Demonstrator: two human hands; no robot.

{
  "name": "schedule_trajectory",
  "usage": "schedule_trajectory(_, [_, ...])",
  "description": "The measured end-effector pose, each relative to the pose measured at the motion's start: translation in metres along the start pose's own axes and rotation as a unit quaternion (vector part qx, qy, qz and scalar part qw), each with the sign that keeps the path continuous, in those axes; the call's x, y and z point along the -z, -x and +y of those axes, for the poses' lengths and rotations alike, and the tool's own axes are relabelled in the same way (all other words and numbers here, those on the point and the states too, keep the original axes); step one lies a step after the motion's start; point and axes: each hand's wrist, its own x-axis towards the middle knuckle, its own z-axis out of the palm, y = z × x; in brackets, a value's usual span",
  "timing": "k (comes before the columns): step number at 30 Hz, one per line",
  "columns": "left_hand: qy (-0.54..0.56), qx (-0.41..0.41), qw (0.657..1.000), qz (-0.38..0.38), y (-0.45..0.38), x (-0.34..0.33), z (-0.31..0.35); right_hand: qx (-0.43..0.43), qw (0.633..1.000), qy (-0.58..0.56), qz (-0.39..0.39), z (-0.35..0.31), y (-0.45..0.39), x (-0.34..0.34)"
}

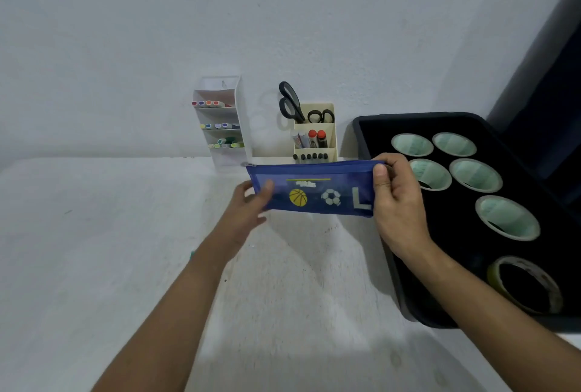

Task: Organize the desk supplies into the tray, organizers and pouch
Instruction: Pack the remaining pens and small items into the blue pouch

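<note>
1. Broadly, desk (94, 266) is white and bare in the middle; storage sits along the wall, likely to leave working room.
2. Tray (371, 127), black, at right: five pale tape rolls (475, 175) lie flat and apart, a yellowish roll (524, 285) nearest. Flat lay probably stops rolling.
3. Pouch (314, 190), blue mesh with ball prints, is held off the desk, level, zip edge up, between tray and white organizer.
4. Right hand (397, 203) pinches the pouch's right top corner, thumb in front; it looks placed at the zip end, though no puller shows.
5. Left hand (251, 199) pinches the left end, thumb in front, fingers behind, seemingly bracing the pouch taut.
6. White organizer (223, 121): markers lying in three tiers, sorted by colour.
7. Cream organizer (314, 133): scissors (290, 102) upright at back, markers mid, small black caps in front.
8. Judgement: sorting looks nearly finished; pouch contents cannot be told.
</note>
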Motion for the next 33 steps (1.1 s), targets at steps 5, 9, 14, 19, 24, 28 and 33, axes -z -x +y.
schedule_trajectory(5, [0.139,-0.046,0.987,-0.071,0.009,-0.01,0.011,-0.061,0.993,-0.106,0.009,0.002,-0.005,0.001])
schedule_trajectory(9, [0.259,-0.12,0.957,-0.043,0.01,-0.001,0.041,-0.241,0.935,-0.248,-0.079,-0.003,-0.012,0.008])
schedule_trajectory(14, [0.253,-0.072,0.965,-0.003,0.01,-0.016,0.044,-0.331,0.87,-0.162,-0.327,-0.008,0.0,-0.002])
schedule_trajectory(19, [0.259,-0.048,0.964,-0.037,0.016,-0.028,0.039,-0.344,0.869,-0.13,-0.331,-0.007,0.0,-0.003])
schedule_trajectory(24, [0.149,-0.021,0.98,-0.127,0.027,-0.041,0.019,-0.307,0.894,-0.112,-0.305,-0.002,0.005,-0.004])
schedule_trajectory(28, [0.117,-0.023,0.989,-0.091,0.025,-0.047,0.014,-0.316,0.898,-0.122,-0.28,-0.003,0.004,-0.006])
schedule_trajectory(33, [0.084,-0.018,0.992,-0.093,0.024,-0.049,0.024,-0.334,0.893,-0.166,-0.252,-0.001,0.001,-0.005])
